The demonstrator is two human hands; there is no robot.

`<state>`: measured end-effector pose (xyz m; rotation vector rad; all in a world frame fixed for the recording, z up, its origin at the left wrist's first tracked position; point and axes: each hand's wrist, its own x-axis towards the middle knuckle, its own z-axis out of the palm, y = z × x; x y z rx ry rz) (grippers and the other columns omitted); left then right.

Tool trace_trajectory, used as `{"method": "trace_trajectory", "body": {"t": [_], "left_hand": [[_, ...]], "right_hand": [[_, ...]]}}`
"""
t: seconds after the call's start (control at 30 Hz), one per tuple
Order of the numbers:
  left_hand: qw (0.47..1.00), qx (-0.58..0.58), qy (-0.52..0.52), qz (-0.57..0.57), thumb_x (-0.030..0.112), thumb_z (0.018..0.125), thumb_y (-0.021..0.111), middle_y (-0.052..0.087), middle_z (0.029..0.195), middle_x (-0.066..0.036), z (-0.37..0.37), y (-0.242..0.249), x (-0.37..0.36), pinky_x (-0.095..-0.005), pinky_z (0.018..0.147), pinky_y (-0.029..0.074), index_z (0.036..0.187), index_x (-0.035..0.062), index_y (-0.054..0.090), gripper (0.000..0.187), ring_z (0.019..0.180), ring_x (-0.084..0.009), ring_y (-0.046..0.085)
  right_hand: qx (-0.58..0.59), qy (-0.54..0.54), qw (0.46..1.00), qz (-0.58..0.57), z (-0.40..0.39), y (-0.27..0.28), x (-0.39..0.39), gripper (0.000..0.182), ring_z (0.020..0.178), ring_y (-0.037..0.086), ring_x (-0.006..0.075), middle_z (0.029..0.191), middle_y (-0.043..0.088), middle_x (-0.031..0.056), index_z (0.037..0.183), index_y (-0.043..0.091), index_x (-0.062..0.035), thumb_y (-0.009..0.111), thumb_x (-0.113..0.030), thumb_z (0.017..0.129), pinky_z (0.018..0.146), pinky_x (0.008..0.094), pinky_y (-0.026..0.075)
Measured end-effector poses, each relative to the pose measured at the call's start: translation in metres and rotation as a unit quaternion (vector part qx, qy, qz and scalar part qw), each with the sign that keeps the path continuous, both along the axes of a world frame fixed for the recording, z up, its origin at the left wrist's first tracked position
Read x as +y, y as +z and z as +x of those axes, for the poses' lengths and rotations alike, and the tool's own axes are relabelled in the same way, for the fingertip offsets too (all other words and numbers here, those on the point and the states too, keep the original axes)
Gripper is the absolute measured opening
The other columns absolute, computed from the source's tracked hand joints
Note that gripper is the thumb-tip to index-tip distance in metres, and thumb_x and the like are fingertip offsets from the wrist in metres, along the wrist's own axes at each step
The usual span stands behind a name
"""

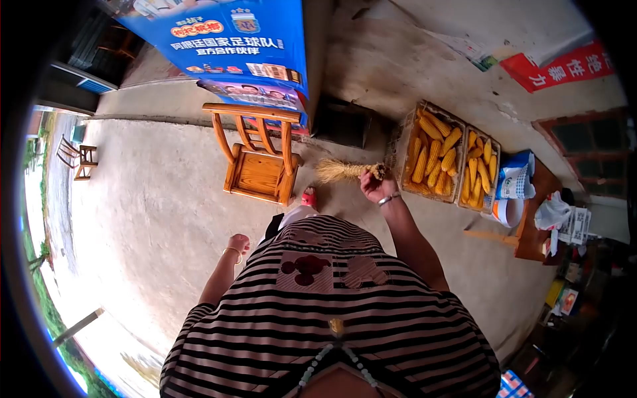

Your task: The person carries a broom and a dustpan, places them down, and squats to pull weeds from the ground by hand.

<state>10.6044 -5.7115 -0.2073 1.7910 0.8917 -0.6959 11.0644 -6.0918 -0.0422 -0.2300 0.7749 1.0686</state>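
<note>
— 2 crates, is that what I see by the wall?

— Yes, 2 shallow wooden crates (406,129) side by side on the concrete floor (152,219), touching along their long edges, both packed with yellow corn cobs (432,156). I count about 9 cobs in the left crate and roughly 9 in the right, though some overlap and the exact number is hard to fix.

— Bigger things first, though?

— 1 large blue printed banner (232,40) hangs above, and 1 empty wooden chair (259,166) stands just below it. Another small wooden chair (79,158) sits well apart at the far left edge. 1 low brown table (531,232) to the right carries a white bag (551,212), with 1 blue-and-white sack (516,176) just beside the crates.

— And the person?

— Striped shirt (332,312), seen from above. The right hand (375,186) is closed around 1 small straw hand broom (342,170), gripping its bound end; the pale golden bristles fan out to the left, lying roughly level, in the air between the chair and the left crate. A bracelet (389,198) sits on that wrist.

— The other hand?

— The left hand (237,243) hangs at the side, loosely curled into a fist, holding nothing that I can see. 1 thin bangle (232,253) circles its wrist.
</note>
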Motion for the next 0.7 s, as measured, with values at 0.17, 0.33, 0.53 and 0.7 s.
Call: {"method": "trace_trajectory", "body": {"t": [0.17, 0.33, 0.53, 0.7], "left_hand": [[0.940, 0.076, 0.307, -0.131, 0.022, 0.084, 0.058, 0.064, 0.080, -0.003, 0.023, 0.003, 0.022, -0.0326, 0.054, 0.048, 0.095, 0.0136, 0.059, 0.014, 0.066, -0.0158, 0.062], [0.931, 0.054, 0.354, -0.070, 0.023, 0.086, 0.058, 0.064, 0.083, -0.002, 0.062, 0.059, 0.018, -0.0323, 0.057, 0.049, 0.096, 0.0147, 0.059, 0.013, 0.069, -0.0154, 0.063], [0.931, 0.019, 0.360, -0.052, 0.019, 0.087, 0.058, 0.065, 0.085, -0.003, 0.052, 0.068, 0.007, -0.0327, 0.058, 0.049, 0.097, 0.0137, 0.059, 0.011, 0.071, -0.0158, 0.063], [0.962, 0.015, 0.272, 0.012, 0.020, 0.088, 0.058, 0.066, 0.084, -0.005, -0.010, 0.038, -0.038, -0.0318, 0.057, 0.049, 0.098, 0.0101, 0.059, 0.014, 0.068, -0.0161, 0.063]], "right_hand": [[-0.006, 0.001, 0.998, -0.055, 0.049, 0.006, 0.056, 0.037, 0.065, 0.059, 0.0183, 0.080, 0.063, 0.0107, 0.078, 0.064, -0.0057, 0.054, -0.041, 0.080, 0.054, 0.0275, 0.048], [0.020, -0.005, 0.999, -0.042, 0.094, -0.014, 0.084, 0.031, 0.060, 0.057, 0.0184, 0.080, 0.062, 0.0125, 0.080, 0.063, -0.0038, 0.054, -0.034, 0.078, 0.052, 0.0255, 0.048], [-0.001, -0.031, 0.999, -0.040, 0.167, -0.023, 0.119, 0.027, 0.062, 0.059, 0.0204, 0.076, 0.062, 0.0125, 0.080, 0.063, -0.0038, 0.053, -0.029, 0.081, 0.052, 0.0275, 0.050], [-0.004, -0.014, 0.999, -0.043, 0.236, -0.056, 0.151, 0.029, 0.063, 0.061, 0.0208, 0.069, 0.063, 0.0085, 0.078, 0.063, -0.0051, 0.045, -0.027, 0.086, 0.051, 0.0298, 0.051]]}}
